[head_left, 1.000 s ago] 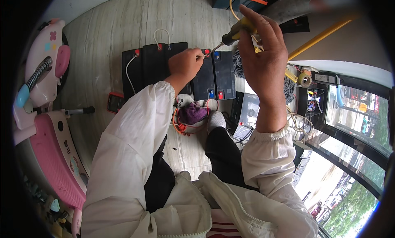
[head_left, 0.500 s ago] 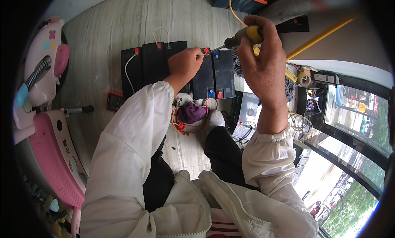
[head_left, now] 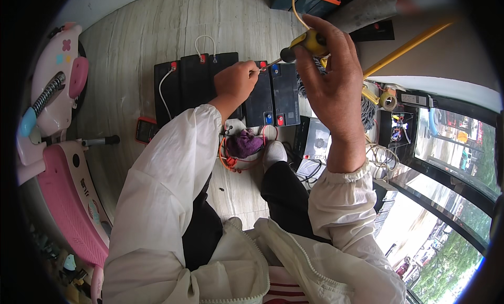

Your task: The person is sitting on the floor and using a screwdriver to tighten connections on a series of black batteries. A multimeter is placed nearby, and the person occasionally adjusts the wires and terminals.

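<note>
My right hand (head_left: pixel 333 75) grips a screwdriver (head_left: pixel 310 43) by its yellow and black handle. The metal shaft slants down and left to the fingertips of my left hand (head_left: pixel 234 84). Those fingers are pinched together beside a red terminal on a black battery (head_left: pixel 257 100); what lies between them is hidden. Another black battery (head_left: pixel 286 96) stands right against it, with a blue terminal at its far end and a red one at its near end. Farther left are more black batteries (head_left: pixel 195 83), partly covered by my left hand and sleeve. White cables (head_left: pixel 164 91) run from their terminals.
A red-edged meter (head_left: pixel 146 130) lies left of the batteries. Near my shoe (head_left: pixel 275 153) are a purple cloth (head_left: pixel 245 143) and orange cables (head_left: pixel 229 162). A pink scooter (head_left: pixel 73 193) stands at left. Black boxes (head_left: pixel 315 138), loose wires and a glass door (head_left: pixel 457 146) are at right.
My right hand and the screwdriver handle have shifted slightly left, and the handle has turned. My left hand stays pinched at nearly the same place.
</note>
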Tool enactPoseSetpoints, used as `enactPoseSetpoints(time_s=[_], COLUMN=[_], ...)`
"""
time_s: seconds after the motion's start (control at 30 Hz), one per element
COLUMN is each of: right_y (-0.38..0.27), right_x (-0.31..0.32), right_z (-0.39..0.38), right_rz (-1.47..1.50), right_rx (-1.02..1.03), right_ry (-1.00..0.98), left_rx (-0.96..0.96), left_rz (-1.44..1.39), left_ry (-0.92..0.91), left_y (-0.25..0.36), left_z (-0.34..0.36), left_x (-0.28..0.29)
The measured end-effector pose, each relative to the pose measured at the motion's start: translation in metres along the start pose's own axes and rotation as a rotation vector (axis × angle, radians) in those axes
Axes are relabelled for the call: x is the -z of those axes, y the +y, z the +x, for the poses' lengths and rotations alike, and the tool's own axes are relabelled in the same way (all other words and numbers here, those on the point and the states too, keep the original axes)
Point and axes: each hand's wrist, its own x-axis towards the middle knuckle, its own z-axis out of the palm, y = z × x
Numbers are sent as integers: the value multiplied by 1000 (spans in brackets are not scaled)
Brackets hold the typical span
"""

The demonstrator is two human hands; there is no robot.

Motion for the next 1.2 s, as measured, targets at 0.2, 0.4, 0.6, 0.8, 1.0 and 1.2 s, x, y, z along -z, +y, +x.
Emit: enactPoseSetpoints(time_s=[0.2, 0.4, 0.6, 0.8, 1.0, 1.2], right_y=[-6, -8, -8, -15, -10, -13], right_x=[2, 1, 2, 0, 0, 2], right_z=[4, 2, 0, 0, -3, -3], right_rz=[75, 98, 48, 66, 27, 45], right_rx=[-28, -80, -86, -188, -152, -269], right_ry=[-48, -65, -52, -100, -57, -116], left_rx=[-9, 4, -22, -12, -37, 2], left_rz=[-12, 2, -13, -9, -32, -49], left_ry=[6, -1, 20, 14, 45, 19], left_y=[0, 2, -1, 0, 0, 0], left_z=[0, 0, -1, -2, -3, -5], left_x=[1, 1, 0, 1, 1, 3])
